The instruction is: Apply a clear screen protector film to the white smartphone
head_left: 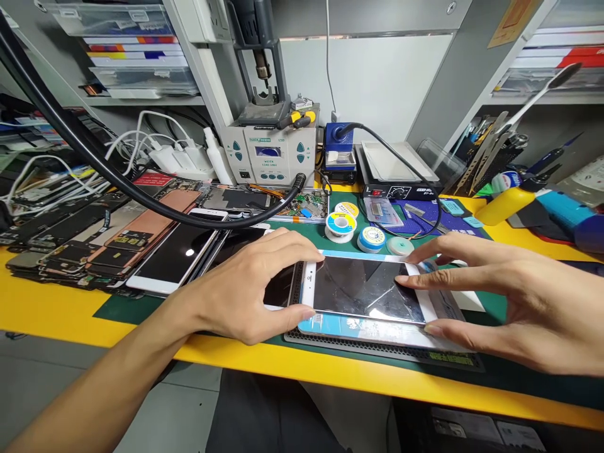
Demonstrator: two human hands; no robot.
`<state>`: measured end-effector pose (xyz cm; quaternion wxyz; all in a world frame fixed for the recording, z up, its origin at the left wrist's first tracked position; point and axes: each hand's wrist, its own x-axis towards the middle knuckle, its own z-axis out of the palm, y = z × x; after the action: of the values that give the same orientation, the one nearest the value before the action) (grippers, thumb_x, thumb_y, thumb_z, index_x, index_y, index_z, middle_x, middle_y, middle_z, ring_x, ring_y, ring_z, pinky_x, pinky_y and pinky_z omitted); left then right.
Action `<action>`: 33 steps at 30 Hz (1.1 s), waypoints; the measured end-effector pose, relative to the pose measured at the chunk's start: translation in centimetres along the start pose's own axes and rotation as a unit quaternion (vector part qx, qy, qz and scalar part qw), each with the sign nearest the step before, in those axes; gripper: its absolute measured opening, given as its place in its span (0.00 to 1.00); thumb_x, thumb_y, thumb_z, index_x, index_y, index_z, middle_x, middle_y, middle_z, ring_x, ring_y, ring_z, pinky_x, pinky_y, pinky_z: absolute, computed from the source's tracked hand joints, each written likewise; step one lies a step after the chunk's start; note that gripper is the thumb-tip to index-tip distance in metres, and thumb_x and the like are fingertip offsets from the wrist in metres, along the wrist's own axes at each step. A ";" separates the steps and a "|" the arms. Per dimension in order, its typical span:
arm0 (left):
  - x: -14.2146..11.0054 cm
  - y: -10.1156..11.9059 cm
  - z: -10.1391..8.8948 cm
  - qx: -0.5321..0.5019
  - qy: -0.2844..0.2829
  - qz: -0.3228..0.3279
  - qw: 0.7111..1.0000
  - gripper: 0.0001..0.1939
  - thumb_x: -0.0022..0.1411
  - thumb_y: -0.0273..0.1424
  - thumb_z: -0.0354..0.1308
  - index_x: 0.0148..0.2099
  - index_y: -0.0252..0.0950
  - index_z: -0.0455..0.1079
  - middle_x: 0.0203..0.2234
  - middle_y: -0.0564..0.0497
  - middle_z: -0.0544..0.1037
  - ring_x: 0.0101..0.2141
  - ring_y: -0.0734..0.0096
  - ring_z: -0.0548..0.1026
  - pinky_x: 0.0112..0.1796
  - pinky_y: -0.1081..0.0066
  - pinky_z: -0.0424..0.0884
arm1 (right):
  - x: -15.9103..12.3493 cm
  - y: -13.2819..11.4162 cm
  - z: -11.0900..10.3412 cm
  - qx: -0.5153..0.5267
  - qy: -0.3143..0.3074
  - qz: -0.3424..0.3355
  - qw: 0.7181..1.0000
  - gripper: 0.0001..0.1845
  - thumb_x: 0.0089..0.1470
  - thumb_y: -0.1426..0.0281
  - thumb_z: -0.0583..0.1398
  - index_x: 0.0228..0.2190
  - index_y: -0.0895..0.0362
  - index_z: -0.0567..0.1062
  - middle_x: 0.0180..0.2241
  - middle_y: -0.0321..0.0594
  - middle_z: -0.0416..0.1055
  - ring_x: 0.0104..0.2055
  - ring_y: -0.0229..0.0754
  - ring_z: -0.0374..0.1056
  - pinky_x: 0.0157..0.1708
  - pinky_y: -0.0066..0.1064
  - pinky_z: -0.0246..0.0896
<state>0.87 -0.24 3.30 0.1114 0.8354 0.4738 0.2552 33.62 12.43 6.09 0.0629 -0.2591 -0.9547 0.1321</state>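
L hand (252, 286) & R hand (519, 299) apart, each gripping one end of the flat, white-framed, black-glass phone (358, 288) atop a glossy blue-and-white sheet (352, 324) — hold evenly, fingertips nr rim, esp. off those crack-like lines.

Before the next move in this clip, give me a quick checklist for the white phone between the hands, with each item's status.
1. Left hand on the white phone: ok, thumb and a finger at its left end.
2. Right hand on the phone: ok, at the right end, one fingertip on the screen.
3. Screen unmarked: not ok, crack-like lines show on it.
4. Phone fixed to the blue board beneath: cannot tell.
5. Black hose off the phone: ok, it arches behind the left hand.
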 end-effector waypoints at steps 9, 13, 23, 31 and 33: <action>-0.2 0.3 -0.1 -0.001 -0.026 -0.035 0.999 0.28 0.61 0.32 0.65 0.63 0.37 0.66 0.57 0.43 0.73 0.56 0.58 0.72 0.59 0.61 0.70 | 0.2 0.3 -0.1 -0.040 -0.034 -0.025 0.998 0.24 0.56 0.49 0.65 0.52 0.42 0.82 0.60 0.44 0.70 0.53 0.56 0.76 0.47 0.42 0.79; -0.2 0.2 0.4 0.019 -0.005 -0.010 1.000 0.24 0.61 0.30 0.63 0.60 0.40 0.70 0.57 0.43 0.71 0.56 0.56 0.72 0.57 0.58 0.71 | 0.7 -0.7 -0.7 -0.005 -0.049 -0.022 0.999 0.23 0.57 0.51 0.65 0.50 0.46 0.84 0.52 0.47 0.75 0.48 0.54 0.77 0.46 0.42 0.76; -0.3 -0.7 1.5 0.038 0.024 0.030 0.999 0.26 0.62 0.31 0.64 0.62 0.43 0.70 0.59 0.43 0.71 0.58 0.47 0.70 0.57 0.50 0.70 | 0.7 -0.9 -1.2 0.036 -0.046 -0.044 0.997 0.25 0.54 0.55 0.69 0.51 0.50 0.83 0.52 0.47 0.74 0.50 0.50 0.75 0.48 0.37 0.72; -0.1 -0.9 1.9 0.041 0.038 0.052 0.997 0.28 0.61 0.27 0.64 0.63 0.47 0.70 0.58 0.45 0.72 0.58 0.45 0.70 0.56 0.45 0.69 | 0.7 -0.7 -1.3 0.025 -0.047 -0.058 0.997 0.25 0.56 0.56 0.68 0.53 0.51 0.82 0.52 0.48 0.74 0.50 0.50 0.74 0.49 0.37 0.71; -0.1 -0.8 2.0 0.044 0.038 0.043 0.997 0.27 0.62 0.28 0.63 0.63 0.49 0.71 0.58 0.46 0.72 0.58 0.45 0.69 0.57 0.44 0.68 | 0.7 -0.7 -1.2 0.022 -0.044 -0.063 0.997 0.25 0.57 0.57 0.68 0.54 0.51 0.82 0.52 0.48 0.74 0.50 0.50 0.74 0.49 0.37 0.71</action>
<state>1.29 0.22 1.26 0.0454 0.8490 0.4521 0.2699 32.93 12.47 7.50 0.0342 -0.1910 -0.9678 0.1601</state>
